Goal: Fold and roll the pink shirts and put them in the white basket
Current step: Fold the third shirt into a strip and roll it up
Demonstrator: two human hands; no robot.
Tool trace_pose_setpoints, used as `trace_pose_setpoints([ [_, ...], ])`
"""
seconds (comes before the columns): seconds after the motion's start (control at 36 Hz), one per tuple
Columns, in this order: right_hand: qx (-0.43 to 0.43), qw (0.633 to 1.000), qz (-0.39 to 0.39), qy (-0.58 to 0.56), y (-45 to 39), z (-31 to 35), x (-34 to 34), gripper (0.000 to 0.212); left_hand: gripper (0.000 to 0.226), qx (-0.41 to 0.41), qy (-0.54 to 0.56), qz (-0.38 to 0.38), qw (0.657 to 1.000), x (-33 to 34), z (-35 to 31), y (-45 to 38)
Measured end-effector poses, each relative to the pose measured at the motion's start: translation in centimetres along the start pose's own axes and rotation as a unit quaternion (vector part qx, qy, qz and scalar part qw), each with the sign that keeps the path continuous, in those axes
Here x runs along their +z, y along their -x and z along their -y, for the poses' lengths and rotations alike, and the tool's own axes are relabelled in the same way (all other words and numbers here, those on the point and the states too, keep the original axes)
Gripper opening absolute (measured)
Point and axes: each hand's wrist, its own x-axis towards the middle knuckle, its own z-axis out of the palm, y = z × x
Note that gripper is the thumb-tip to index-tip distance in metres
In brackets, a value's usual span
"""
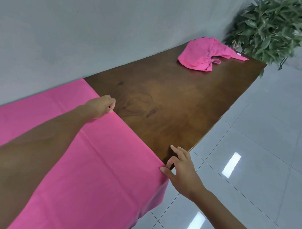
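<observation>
A pink shirt (82,153) lies spread flat over the left part of the brown wooden table (172,104), its near side hanging over the front edge. My left hand (100,106) pinches the shirt's right hem near the middle of the table. My right hand (181,170) pinches the same hem at the table's front edge with thumb and forefinger, the other fingers extended. A second pink shirt (204,54) lies crumpled at the table's far right end. No white basket is in view.
A leafy green potted plant (273,25) stands beyond the table's far right corner. A grey wall (89,30) runs along the table's back edge. Glossy light floor tiles (262,152) lie to the right.
</observation>
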Motion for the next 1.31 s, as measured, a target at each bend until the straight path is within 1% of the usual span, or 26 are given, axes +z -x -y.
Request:
trace_pose_setpoints([
  [0.08, -0.007, 1.000, -0.010, 0.006, 0.5, -0.2, 0.0, 0.026, 0.024, -0.011, 0.003, -0.005, 1.000, 0.0, 0.3, 0.7],
  [0.17, -0.024, 0.999, -0.032, -0.009, 1.2, 0.1, -0.2, 0.035, 0.025, -0.017, 0.010, -0.015, 1.000, -0.4, 0.4, 1.9],
  [0.25, -0.027, 0.999, -0.027, -0.025, 2.0, 0.6, -0.3, 0.021, 0.024, -0.009, 0.031, -0.022, 0.999, -1.3, 0.3, 3.1],
  [0.33, -0.028, 0.998, -0.001, -0.049, 3.4, 1.5, -0.5, 0.013, 0.017, -0.006, 0.042, -0.038, 0.998, -2.1, 0.4, 4.6],
  [0.39, -0.029, 0.997, 0.013, -0.063, 4.5, 2.5, -0.4, 0.011, 0.020, -0.008, 0.042, -0.046, 0.998, -2.5, 0.8, 5.7],
  [0.58, -0.034, 0.996, -0.011, -0.077, 8.0, 6.0, 0.8, 0.021, 0.022, -0.006, 0.045, -0.068, 0.997, -4.2, 2.2, 11.1],
  [0.67, -0.040, 0.996, -0.015, -0.084, 9.8, 8.0, 1.4, 0.023, 0.016, -0.005, 0.044, -0.073, 0.996, -5.0, 2.6, 13.6],
  [0.83, -0.050, 0.994, -0.025, -0.090, 13.5, 12.0, 3.7, 0.026, 0.010, -0.020, 0.025, -0.087, 0.996, -6.6, 3.6, 18.5],
  [0.92, -0.064, 0.994, -0.024, -0.086, 15.3, 13.9, 5.1, 0.027, 0.011, -0.019, 0.010, -0.093, 0.995, -7.4, 4.4, 21.1],
  [1.08, -0.080, 0.991, -0.048, -0.094, 19.1, 17.5, 7.6, 0.029, 0.008, 0.010, -0.015, -0.102, 0.995, -9.2, 5.6, 27.1],
  [1.22, -0.084, 0.988, -0.058, -0.113, 22.5, 20.7, 9.2, 0.031, 0.012, -0.009, -0.025, -0.099, 0.995, -10.4, 6.7, 32.1],
  [1.31, -0.091, 0.987, -0.057, -0.123, 24.4, 22.8, 10.1, 0.031, 0.010, -0.016, -0.033, -0.101, 0.994, -11.1, 7.1, 35.0],
])
